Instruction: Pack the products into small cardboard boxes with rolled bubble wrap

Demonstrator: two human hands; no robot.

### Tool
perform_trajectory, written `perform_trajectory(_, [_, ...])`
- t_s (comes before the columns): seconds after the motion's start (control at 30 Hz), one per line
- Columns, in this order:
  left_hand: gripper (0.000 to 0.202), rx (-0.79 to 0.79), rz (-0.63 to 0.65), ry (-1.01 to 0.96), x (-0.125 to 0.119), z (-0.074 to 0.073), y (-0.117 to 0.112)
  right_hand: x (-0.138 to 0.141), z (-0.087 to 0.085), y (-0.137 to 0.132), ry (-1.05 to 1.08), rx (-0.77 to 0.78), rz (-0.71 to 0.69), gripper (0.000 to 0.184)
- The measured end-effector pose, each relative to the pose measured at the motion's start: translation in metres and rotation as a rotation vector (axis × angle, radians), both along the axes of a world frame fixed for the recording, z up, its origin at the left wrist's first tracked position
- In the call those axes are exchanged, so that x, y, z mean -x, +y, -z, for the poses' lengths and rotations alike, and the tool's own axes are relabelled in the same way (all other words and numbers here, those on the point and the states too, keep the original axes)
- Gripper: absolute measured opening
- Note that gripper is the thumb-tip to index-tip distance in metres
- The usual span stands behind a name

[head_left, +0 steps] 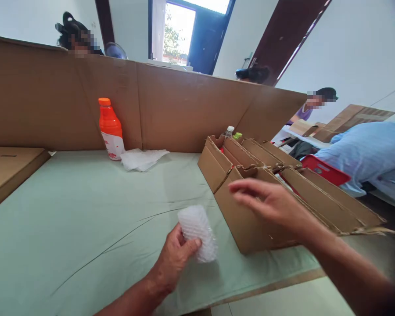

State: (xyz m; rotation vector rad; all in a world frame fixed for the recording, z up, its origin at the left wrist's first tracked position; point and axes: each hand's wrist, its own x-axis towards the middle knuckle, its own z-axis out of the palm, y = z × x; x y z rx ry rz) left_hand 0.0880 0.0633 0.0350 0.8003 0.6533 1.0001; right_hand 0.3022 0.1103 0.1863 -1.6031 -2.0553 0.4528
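Note:
My left hand (181,252) grips a small white bubble-wrap packet (199,235) a little above the green cloth. Its thumb lies across the wrap; what is inside, if anything, cannot be made out. My right hand (270,202) is raised in front of the cardboard boxes (237,219), its fingers stretched out and slightly apart, holding nothing. These open-topped boxes stand side by side at the right, and some red and white contents show inside.
A tall cardboard panel (174,105) runs along the back. An orange bottle (111,129) stands by it, beside some thin white sheets (143,159). A flat cardboard box (13,171) lies left on the green-covered table (85,219). Other people are beyond the panel and at right.

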Motion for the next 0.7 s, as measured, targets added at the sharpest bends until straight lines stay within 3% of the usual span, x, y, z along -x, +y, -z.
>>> perform_trajectory(0.07, [0.057, 0.041, -0.048, 0.077, 0.019, 0.014, 0.011, -0.025, -0.006, 0.039, -0.113, -0.126, 0.202, 0.028])
perform_trajectory(0.17, [0.062, 0.083, -0.137, 0.183, 0.05, 0.021, 0.048, -0.063, -0.011, 0.101, -0.317, -0.092, 0.387, 0.031])
perform_trajectory(0.27, [0.057, 0.097, -0.302, 0.317, 0.079, 0.01, 0.118, -0.084, -0.004, 0.151, -0.456, 0.114, 0.381, 0.039])
perform_trajectory(0.37, [0.048, 0.045, -0.464, 0.368, 0.104, -0.003, 0.202, -0.092, 0.007, 0.183, -0.536, 0.311, 0.342, 0.035])
perform_trajectory(0.47, [0.051, 0.018, -0.587, 0.468, 0.119, 0.006, 0.255, -0.1, 0.013, 0.205, -0.603, 0.374, 0.327, 0.022])
perform_trajectory(0.53, [0.061, -0.005, -0.642, 0.562, 0.119, 0.028, 0.261, -0.109, 0.015, 0.217, -0.667, 0.391, 0.295, 0.021])
perform_trajectory(0.63, [0.069, -0.129, -0.674, 0.679, 0.11, 0.065, 0.24, -0.122, 0.019, 0.235, -0.713, 0.463, 0.202, 0.026])
perform_trajectory(0.7, [0.067, -0.242, -0.666, 0.734, 0.104, 0.083, 0.223, -0.124, 0.024, 0.245, -0.672, 0.412, 0.158, 0.023])
